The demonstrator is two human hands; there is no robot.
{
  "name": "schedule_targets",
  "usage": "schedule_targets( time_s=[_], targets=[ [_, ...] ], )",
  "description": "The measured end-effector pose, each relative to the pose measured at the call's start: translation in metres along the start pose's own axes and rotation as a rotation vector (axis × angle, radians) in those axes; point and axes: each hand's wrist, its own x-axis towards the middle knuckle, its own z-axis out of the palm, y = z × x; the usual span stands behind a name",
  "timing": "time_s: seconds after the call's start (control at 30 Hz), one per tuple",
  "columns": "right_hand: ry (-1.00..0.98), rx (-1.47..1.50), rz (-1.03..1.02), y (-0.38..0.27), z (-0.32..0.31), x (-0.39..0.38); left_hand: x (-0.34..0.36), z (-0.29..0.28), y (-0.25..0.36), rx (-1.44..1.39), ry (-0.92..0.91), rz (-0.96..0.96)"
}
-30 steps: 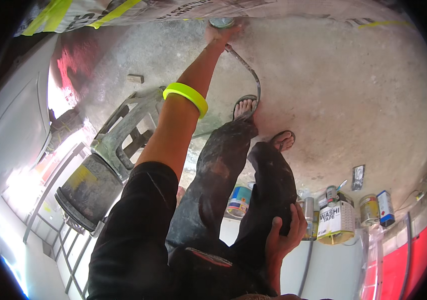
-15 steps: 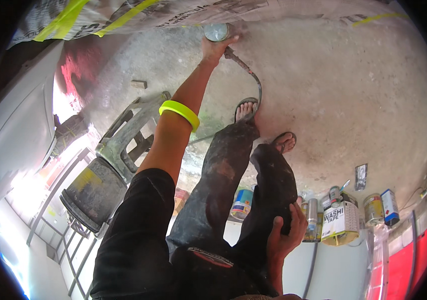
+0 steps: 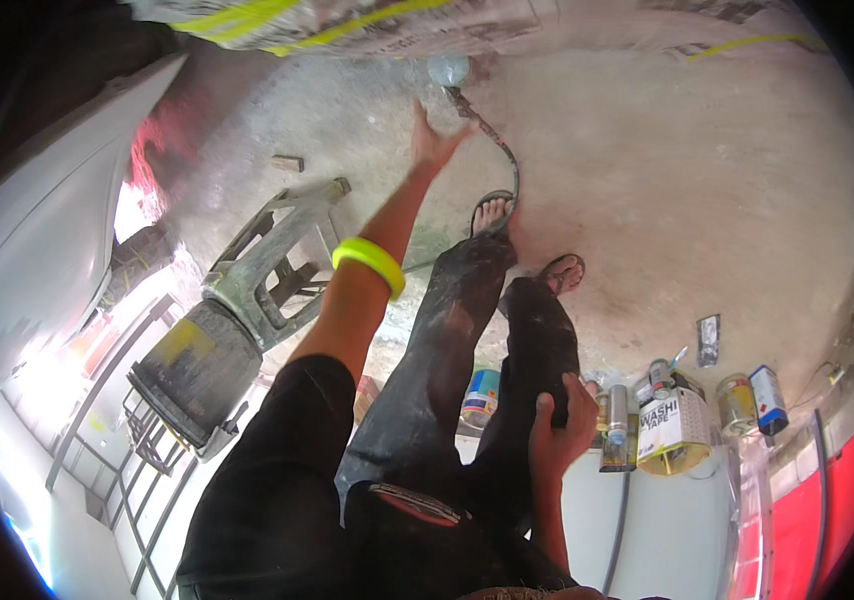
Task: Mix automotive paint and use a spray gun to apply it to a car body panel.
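My left hand (image 3: 434, 147), with a bright yellow band on its forearm, is held out empty with thumb and fingers apart. Just beyond it is a round, pale-topped tool (image 3: 449, 70) joined to a dark hose (image 3: 492, 135); its exact kind is unclear. A gap shows between hand and tool. The hose curves back towards my left foot. My right hand (image 3: 562, 430) rests on my dark trouser leg near the knee, thumb spread from the fingers and nothing visible in it.
Printed sheeting (image 3: 467, 25) with yellow tape spans the far edge. On the left stand a dusty stool (image 3: 282, 265) and a dark bucket (image 3: 197, 370). A small block (image 3: 287, 163) lies on the floor. Several cans and a washi tape box (image 3: 674, 432) line the right side.
My left hand has let go of the round tool and drawn back towards me. The tool stays near the sheeting. My right hand remains on my leg, and the view has shifted slightly.
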Motion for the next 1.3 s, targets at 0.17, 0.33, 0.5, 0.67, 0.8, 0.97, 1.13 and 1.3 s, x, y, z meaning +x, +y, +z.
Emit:
schedule_targets(
  time_s=[0.17, 0.33, 0.5, 0.67, 0.8, 0.97, 1.13, 1.3],
  targets=[
    [0.048, -0.014, 0.035, 0.011, 0.006, -0.037, -0.198, -0.067, -0.011, 0.022, -0.306, -0.186],
    [-0.035, -0.075, 0.104, 0.004, 0.002, -0.074, -0.36, -0.192, -0.01, 0.08, -0.407, -0.466],
    [-0.119, 0.097, 0.167, 0.0, -0.035, -0.11, -0.454, -0.311, 0.029, 0.087, -0.558, -0.584],
    [-0.159, 0.209, 0.302, 0.006, -0.084, -0.117, -0.464, -0.343, 0.066, -0.006, -0.594, -0.61],
    [-0.086, 0.279, 0.344, 0.021, -0.122, -0.125, -0.427, -0.313, 0.102, 0.081, -0.453, -0.37],
    [0.172, 0.345, 0.459, 0.032, -0.162, -0.141, -0.368, -0.263, 0.161, 0.0, -0.473, -0.284],
    [0.235, 0.218, 0.541, 0.08, -0.191, -0.147, -0.351, -0.22, 0.253, -0.094, -0.496, -0.229],
    [0.259, 0.52, 0.714, 0.158, -0.205, -0.129, -0.347, -0.173, 0.298, 0.015, -0.8, -0.058]
  ],
)
